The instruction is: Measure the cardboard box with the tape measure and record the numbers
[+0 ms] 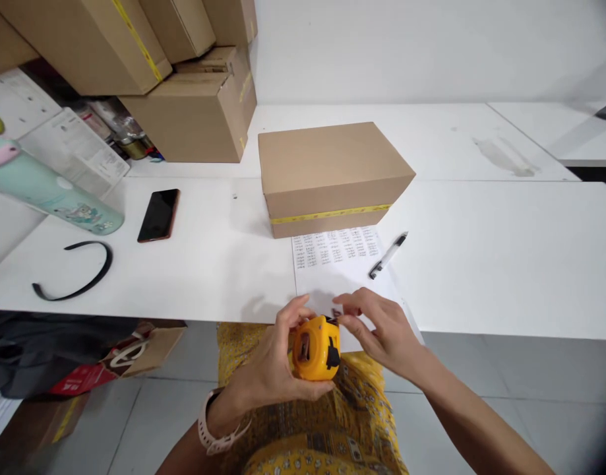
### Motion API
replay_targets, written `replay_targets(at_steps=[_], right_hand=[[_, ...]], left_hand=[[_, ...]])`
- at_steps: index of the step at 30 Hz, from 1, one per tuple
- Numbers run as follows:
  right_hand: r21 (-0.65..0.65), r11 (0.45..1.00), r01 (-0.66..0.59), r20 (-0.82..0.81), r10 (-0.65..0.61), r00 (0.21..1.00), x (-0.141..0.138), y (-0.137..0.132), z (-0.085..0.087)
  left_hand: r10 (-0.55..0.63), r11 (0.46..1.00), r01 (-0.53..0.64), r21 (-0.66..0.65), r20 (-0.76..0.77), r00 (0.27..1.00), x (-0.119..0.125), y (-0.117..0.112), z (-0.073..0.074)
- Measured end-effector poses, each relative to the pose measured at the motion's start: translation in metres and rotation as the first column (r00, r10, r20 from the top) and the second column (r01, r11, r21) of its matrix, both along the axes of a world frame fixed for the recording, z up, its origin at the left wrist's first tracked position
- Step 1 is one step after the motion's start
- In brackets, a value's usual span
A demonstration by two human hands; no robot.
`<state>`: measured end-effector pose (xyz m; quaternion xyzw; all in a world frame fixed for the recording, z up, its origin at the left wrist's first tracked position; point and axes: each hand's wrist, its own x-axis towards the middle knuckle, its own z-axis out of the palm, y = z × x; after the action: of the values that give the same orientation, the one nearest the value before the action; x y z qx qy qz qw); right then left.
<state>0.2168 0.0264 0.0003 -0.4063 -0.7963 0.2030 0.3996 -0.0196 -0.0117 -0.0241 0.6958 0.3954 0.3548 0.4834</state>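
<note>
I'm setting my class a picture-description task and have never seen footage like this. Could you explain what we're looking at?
There is no machine here: someone is working bare-handed. The single picture comes from a camera worn on that person's head, looking forward and down.

The left hand holds a yellow tape measure. The right hand has its fingertips close to it; whether they grip anything is hard to tell.

On the white table are a cardboard box, a printed sheet, a pen, a phone and a curved black band.
</note>
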Motion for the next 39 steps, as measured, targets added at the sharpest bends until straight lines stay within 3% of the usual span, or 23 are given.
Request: replay_targets(at_steps=[2, 3, 5, 7, 9, 13, 18, 21, 24, 26, 28, 30, 32, 34, 37, 39], right_hand=[[-0.029, 0.977, 0.213, 0.057, -0.211, 0.976, 0.016, 0.017, -0.008], [-0.064, 0.922, 0.381, 0.102, -0.374, 0.922, 0.028, 0.029, -0.012], [-0.106, 0.735, 0.669, 0.257, -0.630, 0.733, 0.054, 0.054, -0.018], [-0.151, 0.591, 0.793, 0.441, -0.677, 0.589, 0.077, 0.077, -0.022], [-0.180, 0.539, 0.823, 0.568, -0.626, 0.535, 0.088, 0.092, -0.025], [-0.202, 0.601, 0.773, 0.629, -0.525, 0.573, 0.089, 0.102, -0.029], [-0.246, 0.672, 0.699, 0.494, -0.533, 0.687, 0.096, 0.094, -0.034], [-0.402, 0.683, 0.610, 0.202, -0.583, 0.787, 0.109, 0.078, -0.034], [-0.433, 0.728, 0.532, -0.013, -0.595, 0.804, 0.120, 0.056, -0.029], [-0.354, 0.745, 0.566, -0.008, -0.607, 0.794, 0.122, 0.044, -0.024], [-0.239, 0.724, 0.647, 0.031, -0.660, 0.750, 0.119, 0.036, -0.018], [-0.145, 0.664, 0.733, 0.029, -0.738, 0.674, 0.109, 0.032, -0.014], [-0.111, 0.617, 0.779, -0.052, -0.787, 0.615, 0.094, 0.033, -0.012], [-0.174, 0.667, 0.724, -0.172, -0.745, 0.645, 0.078, 0.037, -0.013], [-0.394, 0.819, 0.417, -0.312, -0.546, 0.777, 0.058, 0.049, -0.014], [-0.535, 0.813, 0.230, -0.335, -0.454, 0.825, 0.049, 0.060, -0.015]], left_hand=[[0.073, 0.997, -0.070, 0.035, -0.075, 0.995, -0.008, 0.005, 0.004], [0.132, 0.990, -0.125, 0.065, -0.122, 0.984, -0.014, 0.009, 0.006], [0.264, 0.961, -0.234, 0.148, -0.233, 0.936, -0.029, 0.022, 0.011], [0.392, 0.917, -0.323, 0.234, -0.381, 0.838, -0.045, 0.038, 0.016], [0.466, 0.885, -0.363, 0.293, -0.549, 0.694, -0.057, 0.056, 0.022], [0.468, 0.881, -0.311, 0.356, -0.757, 0.457, -0.066, 0.082, 0.033], [0.432, 0.899, -0.223, 0.376, -0.844, 0.319, -0.066, 0.096, 0.035], [0.483, 0.874, -0.133, 0.467, -0.809, 0.335, -0.069, 0.101, 0.031], [0.546, 0.797, -0.036, 0.603, -0.694, 0.469, -0.058, 0.100, 0.026], [0.450, 0.791, 0.053, 0.610, -0.638, 0.625, -0.036, 0.096, 0.023], [0.225, 0.813, 0.225, 0.538, -0.646, 0.729, -0.006, 0.091, 0.020], [0.020, 0.809, 0.411, 0.421, -0.717, 0.696, 0.027, 0.087, 0.017], [-0.061, 0.806, 0.495, 0.325, -0.786, 0.615, 0.056, 0.086, 0.013], [-0.077, 0.823, 0.503, 0.266, -0.824, 0.562, 0.077, 0.088, 0.011], [-0.096, 0.833, 0.510, 0.215, -0.852, 0.515, 0.092, 0.093, 0.008], [-0.104, 0.826, 0.526, 0.201, -0.863, 0.495, 0.094, 0.096, 0.005]])
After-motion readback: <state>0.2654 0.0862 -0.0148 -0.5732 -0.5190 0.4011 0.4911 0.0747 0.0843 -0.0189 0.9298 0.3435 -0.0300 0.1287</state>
